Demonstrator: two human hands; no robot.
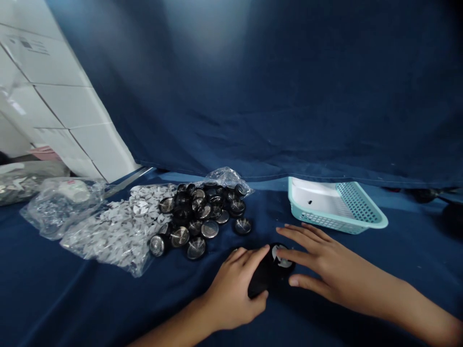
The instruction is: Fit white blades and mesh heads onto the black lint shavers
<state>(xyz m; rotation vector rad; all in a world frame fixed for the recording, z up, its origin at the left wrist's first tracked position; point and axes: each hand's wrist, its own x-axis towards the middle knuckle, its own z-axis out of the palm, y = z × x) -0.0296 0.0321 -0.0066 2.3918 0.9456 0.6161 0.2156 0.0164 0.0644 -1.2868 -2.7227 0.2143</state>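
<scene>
My left hand (235, 289) is wrapped round a dark, rounded black object (257, 280) low in the middle of the view. On the object's right end sits a small grey-white plastic piece (284, 262). The fingers of my right hand (331, 267) are spread, and one fingertip appears to touch that piece. Beyond my left hand lies a heap of round black caps with silver perforated mesh faces (210, 229). Left of the heap, many small grey plastic pieces (119, 231) lie on and in a transparent plastic bag. The black object's exact kind cannot be made out.
A turquoise basket (325, 220) with a white lining and a small dark bit inside stands at the right. Behind hangs a dark blue curtain (271, 96). White boxes (68, 106) are stacked at the left, near another transparent bag (54, 205). Blue cloth (65, 299) covers the surface.
</scene>
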